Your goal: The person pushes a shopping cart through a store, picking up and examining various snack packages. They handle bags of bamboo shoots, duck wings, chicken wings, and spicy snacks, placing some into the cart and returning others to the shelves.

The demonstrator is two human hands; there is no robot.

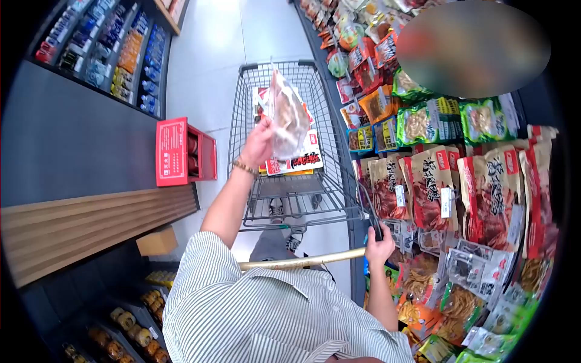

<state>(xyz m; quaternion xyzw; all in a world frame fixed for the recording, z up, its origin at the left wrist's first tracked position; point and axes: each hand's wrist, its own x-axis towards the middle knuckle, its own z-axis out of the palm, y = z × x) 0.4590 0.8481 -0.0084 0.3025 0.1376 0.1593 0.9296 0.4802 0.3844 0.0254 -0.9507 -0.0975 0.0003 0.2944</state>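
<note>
My left hand (259,143), with a beaded bracelet at the wrist, is closed on the edge of a clear plastic food package (287,115) with brownish contents. The package hangs over the basket of a wire shopping cart (237,121). Below it in the cart lie flat printed packs (310,158) in white, red and black, partly hidden by the package. My right hand (379,243) is wrapped round the black end of the cart's handle (315,260), at the handle's right side, beside the snack display.
On the right, a display holds red and beige snack bags (430,187), green bags (417,124) and several other packs. A red fire-extinguisher box (172,151) stands on the floor left of the cart. Bottled drinks (130,51) fill a shelf at upper left.
</note>
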